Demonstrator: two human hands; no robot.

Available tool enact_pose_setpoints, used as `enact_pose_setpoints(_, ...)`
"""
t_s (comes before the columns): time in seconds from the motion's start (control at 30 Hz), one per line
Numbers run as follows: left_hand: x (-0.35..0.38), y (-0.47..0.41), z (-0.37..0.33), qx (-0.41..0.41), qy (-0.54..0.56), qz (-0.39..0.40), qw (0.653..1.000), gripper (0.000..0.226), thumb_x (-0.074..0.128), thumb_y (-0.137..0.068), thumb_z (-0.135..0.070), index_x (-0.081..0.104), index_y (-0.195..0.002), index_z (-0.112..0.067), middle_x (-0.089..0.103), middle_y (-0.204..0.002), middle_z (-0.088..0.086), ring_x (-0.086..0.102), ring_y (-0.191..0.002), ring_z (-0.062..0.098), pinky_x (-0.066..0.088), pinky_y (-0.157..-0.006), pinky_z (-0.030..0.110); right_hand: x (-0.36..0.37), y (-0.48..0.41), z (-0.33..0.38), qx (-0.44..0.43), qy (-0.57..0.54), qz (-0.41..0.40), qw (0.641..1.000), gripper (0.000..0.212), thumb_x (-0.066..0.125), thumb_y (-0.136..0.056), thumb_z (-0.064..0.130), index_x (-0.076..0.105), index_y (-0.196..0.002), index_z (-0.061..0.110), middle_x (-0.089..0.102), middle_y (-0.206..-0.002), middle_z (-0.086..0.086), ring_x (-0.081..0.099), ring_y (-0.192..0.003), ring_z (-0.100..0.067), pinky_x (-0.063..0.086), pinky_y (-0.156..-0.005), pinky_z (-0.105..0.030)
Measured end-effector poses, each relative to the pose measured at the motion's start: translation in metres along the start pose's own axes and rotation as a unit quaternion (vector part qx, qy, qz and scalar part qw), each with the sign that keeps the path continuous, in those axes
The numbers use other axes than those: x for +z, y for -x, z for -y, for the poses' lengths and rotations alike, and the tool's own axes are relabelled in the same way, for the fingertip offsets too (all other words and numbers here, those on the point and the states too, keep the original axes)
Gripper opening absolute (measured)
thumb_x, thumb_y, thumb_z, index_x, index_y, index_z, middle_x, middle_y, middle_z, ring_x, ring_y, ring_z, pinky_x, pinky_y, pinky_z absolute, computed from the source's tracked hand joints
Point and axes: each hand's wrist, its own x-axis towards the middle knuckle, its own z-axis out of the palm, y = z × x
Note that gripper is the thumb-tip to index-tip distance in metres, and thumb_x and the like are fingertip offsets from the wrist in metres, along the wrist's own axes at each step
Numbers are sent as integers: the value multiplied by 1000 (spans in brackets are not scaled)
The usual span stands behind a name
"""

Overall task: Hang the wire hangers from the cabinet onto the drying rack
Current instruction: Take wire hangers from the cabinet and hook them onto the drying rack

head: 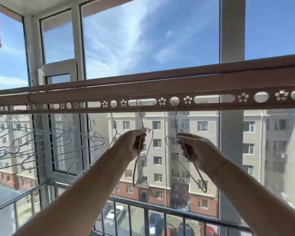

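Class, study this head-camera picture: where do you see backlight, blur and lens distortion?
Head view: bright sky backlights the drying rack, leaving it dim; wire hangers at left are smeared and faint; the rack bar bows from wide-angle distortion; both held hangers stay fairly sharp.

Pinkish-brown drying rack (143,89), flower-pattern cutouts; silver wire hangers (15,145).

Left arm: bare forearm rising from the lower left, extended up and forward; left hand (134,143) raised near centre, palm turned rightward, fingers (140,133) and thumb pinched closed around a thin silver wire hanger (143,150) at its neck. Right arm: bare forearm rising from the lower right, wrist slightly bent; right hand (199,150) level with the left and apart from it, fingertips pinched on a second thin silver wire hanger (191,167).
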Motion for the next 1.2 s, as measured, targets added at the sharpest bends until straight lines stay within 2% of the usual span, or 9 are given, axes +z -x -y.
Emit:
enact_pose_setpoints(0.3,-12,-22,16,-34,16,40,998,14,59,-89,-12,65,-91,0,62,-60,3,57,-44,7,46,-41,16,-1,-4,-10,3,18,-38,999,19,57,-86,5,63,-104,3,57,-71,-3,51,-59,-9,44,-48,-16)
enact_pose_setpoints(0.47,-33,-11,31,-5,-3,64,998,25,52,-93,-26,63,-90,-4,58,-72,3,52,-63,9,45,-54,18,-6,1,-19,-18,35,-77,996,16,58,-88,19,64,-94,6,58,-71,-2,51,-58,-8,44,-46,-15)
enact_pose_setpoints(0.63,-60,-5,54,-20,25,14,999,18,57,-90,-23,65,-91,-7,57,-71,1,50,-60,10,41,-55,21,-25,10,-42,0,47,-114,992,11,57,-89,18,65,-86,11,56,-69,0,48,-53,-6,37,-43,-13)
enact_pose_setpoints(0.77,-76,-2,91,-50,-4,-7,999,12,62,-87,-20,65,-90,-9,59,-72,1,51,-59,10,41,-52,22,-44,27,-72,-18,134,-141,981,6,59,-87,11,63,-91,14,56,-73,1,47,-62,-9,36,-56,-19)
enact_pose_setpoints(0.87,-72,9,132,-59,-100,48,992,20,63,-86,-21,64,-101,-8,63,-80,1,54,-71,14,43,-62,26,-65,42,-95,-39,225,-142,963,18,64,-83,12,65,-101,13,62,-82,-3,52,-72,-12,40,-61,-20)
enact_pose_setpoints(0.97,-58,26,175,-32,-220,138,965,16,62,-86,-25,65,-100,-19,68,-94,1,60,-87,18,46,-75,29,-94,63,-109,-58,301,-155,939,26,68,-80,14,63,-106,11,65,-97,-12,61,-86,-20,50,-77,-23)
enact_pose_setpoints(1.1,-29,41,226,21,-316,248,916,25,64,-85,-25,62,-110,-22,67,-107,2,61,-101,14,47,-78,19,-141,100,-116,-85,416,-175,888,41,71,-78,17,59,-116,7,62,-110,-8,57,-103,-18,44,-82,-8)
enact_pose_setpoints(1.13,-19,45,237,24,-318,268,909,27,65,-85,-24,61,-112,-21,67,-109,3,62,-103,14,48,-79,17,-154,111,-116,-85,437,-186,876,44,72,-77,18,59,-117,7,60,-113,-7,55,-106,-16,43,-85,-9)
enact_pose_setpoints(1.2,4,56,258,19,-322,299,898,31,67,-84,-26,61,-113,-21,66,-112,2,61,-106,13,49,-83,19,-182,134,-114,-72,461,-219,857,47,74,-75,20,59,-118,11,56,-120,-7,50,-113,-17,41,-96,-23)
